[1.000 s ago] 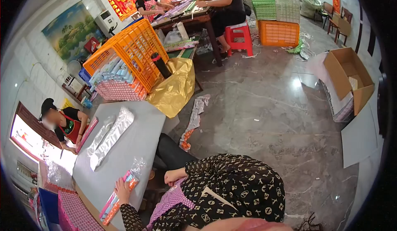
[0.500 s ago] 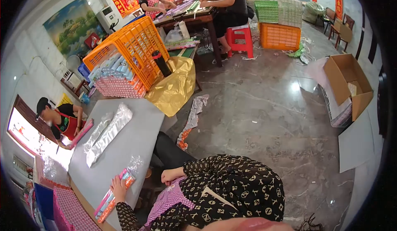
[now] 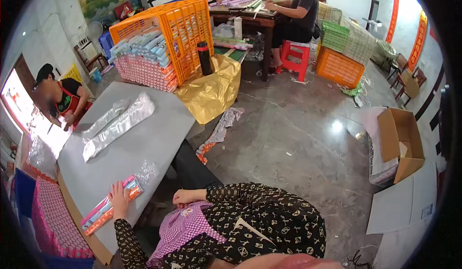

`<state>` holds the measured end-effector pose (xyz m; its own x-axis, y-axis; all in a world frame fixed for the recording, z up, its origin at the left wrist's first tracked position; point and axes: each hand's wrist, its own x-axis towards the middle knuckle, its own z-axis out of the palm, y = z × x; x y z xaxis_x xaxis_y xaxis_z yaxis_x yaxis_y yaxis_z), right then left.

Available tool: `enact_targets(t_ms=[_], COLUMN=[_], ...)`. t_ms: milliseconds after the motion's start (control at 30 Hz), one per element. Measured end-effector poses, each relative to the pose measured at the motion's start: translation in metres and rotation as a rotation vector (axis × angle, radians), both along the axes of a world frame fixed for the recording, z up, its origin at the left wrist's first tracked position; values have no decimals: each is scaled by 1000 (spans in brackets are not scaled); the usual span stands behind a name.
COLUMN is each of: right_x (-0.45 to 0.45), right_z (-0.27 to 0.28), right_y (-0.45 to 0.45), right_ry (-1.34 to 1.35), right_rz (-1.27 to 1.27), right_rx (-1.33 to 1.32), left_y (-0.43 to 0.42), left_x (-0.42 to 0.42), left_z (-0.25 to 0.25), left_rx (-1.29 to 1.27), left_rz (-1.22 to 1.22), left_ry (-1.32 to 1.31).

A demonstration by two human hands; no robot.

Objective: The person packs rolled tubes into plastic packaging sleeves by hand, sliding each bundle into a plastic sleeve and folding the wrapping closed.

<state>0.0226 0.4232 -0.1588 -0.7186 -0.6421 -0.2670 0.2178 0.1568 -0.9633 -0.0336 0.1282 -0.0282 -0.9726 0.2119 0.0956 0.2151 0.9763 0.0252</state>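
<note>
My left hand (image 3: 119, 197) rests with its fingers spread on a bundle of pink, blue and orange wrapped rolls (image 3: 98, 217), which lies on the grey tabletop (image 3: 159, 146). Clear crinkled plastic (image 3: 147, 172) sticks out at the bundle's far end. My right hand (image 3: 182, 198) is closed near my lap, beside the purple checked apron; whether anything is inside it cannot be seen. Farther up the table lie two silvery clear plastic sleeves (image 3: 120, 124), apart from both hands.
An orange crate (image 3: 187, 43) on its side holds stacked rolls beside a black bottle (image 3: 204, 59) and gold sheet (image 3: 211, 93). A co-worker in a red apron (image 3: 67, 100) stands at the left edge. Others work behind, near a red stool (image 3: 295, 59). An open carton (image 3: 402, 146) stands right.
The view has turned, shifting the table down and left. The co-worker at the left no longer holds the long pink roll; their hands are now together. My left hand stays on the bundle.
</note>
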Motion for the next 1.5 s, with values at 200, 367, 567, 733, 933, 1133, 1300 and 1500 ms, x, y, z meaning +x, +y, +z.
enact_targets(t_ms=[200, 367, 567, 733, 933, 1133, 1300, 1500], right_x=[-1, 0, 2, 3, 4, 4, 6, -49], right_z=[1, -2, 1, 1, 7, 5, 26, 107], right_y=[-5, -7, -4, -4, 0, -2, 7, 26], right_ry=[-16, -16, -7, 2, -1, -35, -109, 56], right_rz=[21, 16, 15, 9, 16, -50, -55, -66], right_rx=[47, 57, 29, -16, -23, -90, -128, -256], left_y=[-4, -3, 0, -2, -2, 5, 7, 5], left_x=[-3, -2, 0, -2, -1, 4, 7, 8], left_z=[-4, -4, 1, 0, 1, 9, 11, 10], left_rx=[12, 5, 26, -30, -106, -141, -41, 31], left_rz=[-7, 14, 36, 29, 13, -10, 18, 23], left_ry=[22, 16, -11, -3, -11, -19, -30, -24])
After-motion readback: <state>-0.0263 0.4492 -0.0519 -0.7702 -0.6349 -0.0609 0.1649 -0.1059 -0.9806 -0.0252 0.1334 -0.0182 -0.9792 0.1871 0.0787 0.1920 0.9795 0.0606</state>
